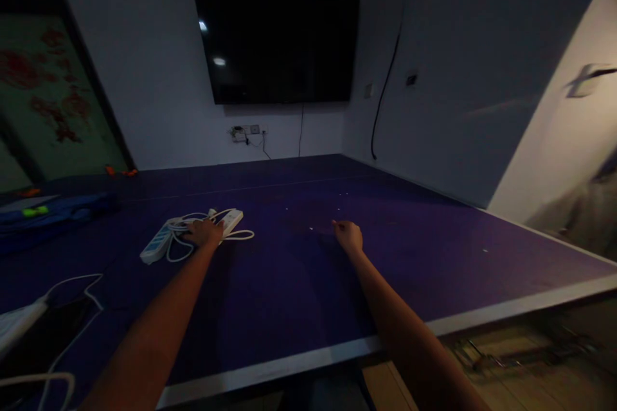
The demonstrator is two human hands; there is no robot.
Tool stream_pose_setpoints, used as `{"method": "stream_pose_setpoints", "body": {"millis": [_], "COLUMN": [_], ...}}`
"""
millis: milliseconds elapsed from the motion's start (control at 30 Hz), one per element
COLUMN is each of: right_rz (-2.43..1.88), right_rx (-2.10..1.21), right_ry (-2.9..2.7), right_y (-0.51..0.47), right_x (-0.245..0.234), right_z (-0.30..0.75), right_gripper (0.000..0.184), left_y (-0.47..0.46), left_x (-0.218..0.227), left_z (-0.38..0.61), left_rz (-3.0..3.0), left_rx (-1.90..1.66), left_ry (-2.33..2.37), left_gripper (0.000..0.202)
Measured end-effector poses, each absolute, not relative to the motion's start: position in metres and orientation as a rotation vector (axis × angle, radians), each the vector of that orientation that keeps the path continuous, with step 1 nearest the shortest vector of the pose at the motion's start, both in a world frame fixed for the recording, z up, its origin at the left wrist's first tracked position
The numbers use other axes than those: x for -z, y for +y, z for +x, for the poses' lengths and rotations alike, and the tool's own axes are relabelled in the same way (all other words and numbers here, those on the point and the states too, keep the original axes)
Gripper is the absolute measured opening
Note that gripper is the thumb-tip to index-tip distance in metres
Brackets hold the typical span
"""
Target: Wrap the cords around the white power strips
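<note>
My left hand (206, 232) lies over a bundle of white cord (179, 257), its fingers curled down on the cord between two power strips. One power strip (157, 244), white with a blue face, sits to the left of the hand. The other, a white power strip (232, 221), angles away just right of my thumb. My right hand (348, 236) is closed in a pinch just over the purple tabletop (289, 295); whatever its fingertips hold is too small to name. Several tiny white bits (311, 228) are scattered around it.
At the left edge are a blue cloth (72, 210) with a yellow-green item, and a dark flat device (53, 334) beside a white strip and cord. A television (279, 45) hangs on the wall behind. A black cable (385, 90) dangles at right. The table's pale edge (337, 353) runs in front.
</note>
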State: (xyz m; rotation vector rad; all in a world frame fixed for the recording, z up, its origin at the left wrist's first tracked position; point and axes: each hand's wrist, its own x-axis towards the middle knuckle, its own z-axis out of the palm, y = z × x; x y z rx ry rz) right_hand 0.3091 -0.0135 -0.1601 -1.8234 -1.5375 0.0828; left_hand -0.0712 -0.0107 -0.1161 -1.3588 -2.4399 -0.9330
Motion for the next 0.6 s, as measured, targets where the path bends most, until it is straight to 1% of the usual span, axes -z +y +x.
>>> {"method": "stream_pose_setpoints", "body": {"millis": [100,200,233,300,400,500,600], "right_rz": [-1.833,-1.847,-1.853,-1.871,-1.901,-1.913,-1.914], "right_rx": [-0.071,-0.069,-0.069,-0.068,-0.069,-0.072,-0.071], "right_ry": [-1.552,-1.570,-1.578,-1.593,-1.615,-1.633,-1.643], "right_y": [-0.014,-0.017,-0.019,-0.021,-0.024,-0.026,-0.027], "right_x": [0.159,0.157,0.157,0.156,0.155,0.154,0.153], "right_z": [0.307,0.302,0.300,0.296,0.292,0.291,0.291], "right_gripper": [0.042,0.044,0.045,0.049,0.054,0.057,0.055], "left_y": [-0.022,-0.040,-0.048,-0.065,-0.086,-0.094,-0.090], "left_x": [0.119,0.119,0.120,0.126,0.139,0.150,0.153], "left_z": [-0.059,-0.037,-0.028,-0.012,0.006,0.012,0.010], "left_rz": [-1.408,-1.570,-1.632,-1.772,-1.907,-2.139,-2.200], "left_rx": [1.095,1.182,1.219,1.365,1.263,1.044,0.991], "left_ry": [-2.244,-2.012,-1.910,-1.560,-1.472,-1.567,-1.680], "left_gripper": [0.027,0.029,0.027,0.020,0.016,0.017,0.022]}}
